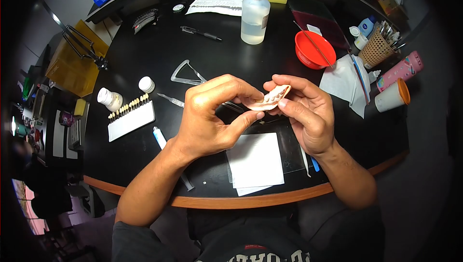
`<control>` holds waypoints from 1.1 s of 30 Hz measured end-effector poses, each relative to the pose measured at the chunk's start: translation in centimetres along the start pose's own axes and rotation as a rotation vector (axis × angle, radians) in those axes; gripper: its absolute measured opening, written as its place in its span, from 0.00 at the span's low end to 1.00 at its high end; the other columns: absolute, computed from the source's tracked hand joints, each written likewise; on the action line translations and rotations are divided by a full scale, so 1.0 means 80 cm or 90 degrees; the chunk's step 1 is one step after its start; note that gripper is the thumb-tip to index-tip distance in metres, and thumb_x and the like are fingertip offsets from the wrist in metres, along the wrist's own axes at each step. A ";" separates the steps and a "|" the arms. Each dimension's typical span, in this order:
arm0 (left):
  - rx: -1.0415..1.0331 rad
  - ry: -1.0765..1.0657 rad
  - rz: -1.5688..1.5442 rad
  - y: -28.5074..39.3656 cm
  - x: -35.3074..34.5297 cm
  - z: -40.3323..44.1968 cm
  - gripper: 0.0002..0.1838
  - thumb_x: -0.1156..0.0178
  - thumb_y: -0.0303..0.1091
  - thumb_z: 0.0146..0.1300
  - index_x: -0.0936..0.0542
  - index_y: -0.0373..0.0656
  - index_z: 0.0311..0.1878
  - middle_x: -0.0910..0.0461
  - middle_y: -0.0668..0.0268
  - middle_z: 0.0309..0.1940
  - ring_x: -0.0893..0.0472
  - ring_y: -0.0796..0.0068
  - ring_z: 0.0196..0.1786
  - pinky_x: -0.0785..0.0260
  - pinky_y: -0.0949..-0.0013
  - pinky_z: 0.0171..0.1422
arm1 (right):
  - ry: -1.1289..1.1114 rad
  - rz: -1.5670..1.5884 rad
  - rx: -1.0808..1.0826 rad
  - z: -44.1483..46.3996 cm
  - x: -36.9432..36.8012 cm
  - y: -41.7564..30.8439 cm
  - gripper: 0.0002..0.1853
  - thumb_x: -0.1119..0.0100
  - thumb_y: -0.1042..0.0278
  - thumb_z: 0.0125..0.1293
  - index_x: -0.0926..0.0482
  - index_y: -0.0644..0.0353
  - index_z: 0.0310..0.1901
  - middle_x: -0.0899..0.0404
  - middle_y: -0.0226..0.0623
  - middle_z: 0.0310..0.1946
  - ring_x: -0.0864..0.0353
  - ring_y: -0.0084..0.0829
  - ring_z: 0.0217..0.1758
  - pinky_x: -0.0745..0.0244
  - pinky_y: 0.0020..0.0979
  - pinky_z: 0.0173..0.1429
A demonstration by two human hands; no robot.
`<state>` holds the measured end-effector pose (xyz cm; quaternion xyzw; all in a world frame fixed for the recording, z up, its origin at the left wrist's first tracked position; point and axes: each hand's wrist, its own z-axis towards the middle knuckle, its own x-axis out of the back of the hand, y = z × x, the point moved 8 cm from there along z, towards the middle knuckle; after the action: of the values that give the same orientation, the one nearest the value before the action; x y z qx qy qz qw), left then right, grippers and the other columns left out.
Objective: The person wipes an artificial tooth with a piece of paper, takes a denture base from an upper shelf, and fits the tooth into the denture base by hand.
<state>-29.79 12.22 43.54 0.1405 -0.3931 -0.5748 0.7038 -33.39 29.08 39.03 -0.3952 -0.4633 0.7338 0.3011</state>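
Between both hands, above the black desk, is a cream-coloured dental cast [274, 97] with a row of teeth facing up. My left hand [217, 112] pinches its left end between thumb and fingers. Thumb and fingers of my right hand [308, 110] grip the other end. Below the cast lies a stack of white paper sheets [255, 161]. Behind my left hand are a metal caliper [187, 71] and a pointed instrument [170, 99], partly covered by the hand. A syringe [159, 137] runs under my left forearm.
A tooth shade guide [131, 123] and two white jars [110, 99] stand at left. A bottle of clear liquid [255, 18], a pen [201, 33] and a red bowl [314, 50] are farther back. At right are tissue [345, 81], a brush basket [376, 51] and a cup [389, 99].
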 end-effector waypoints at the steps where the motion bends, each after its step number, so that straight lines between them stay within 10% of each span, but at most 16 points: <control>1: -0.001 -0.006 0.005 0.001 0.000 -0.001 0.14 0.21 0.20 0.52 0.13 0.34 0.42 0.12 0.57 0.39 0.11 0.69 0.42 0.18 0.69 0.48 | 0.000 -0.002 0.002 0.000 -0.001 -0.001 0.20 0.44 0.83 0.73 0.23 0.71 0.66 0.17 0.50 0.58 0.15 0.30 0.57 0.15 0.31 0.60; 33: 0.025 0.002 0.007 -0.003 0.002 -0.001 0.18 0.22 0.20 0.55 0.15 0.30 0.49 0.13 0.55 0.44 0.11 0.70 0.46 0.17 0.70 0.52 | 0.006 -0.007 -0.009 0.002 -0.003 -0.002 0.18 0.42 0.82 0.74 0.23 0.71 0.64 0.17 0.49 0.56 0.15 0.29 0.55 0.15 0.30 0.59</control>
<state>-29.87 11.96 43.37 0.1531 -0.4040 -0.5628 0.7047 -33.42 28.91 39.29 -0.3984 -0.4693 0.7270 0.3041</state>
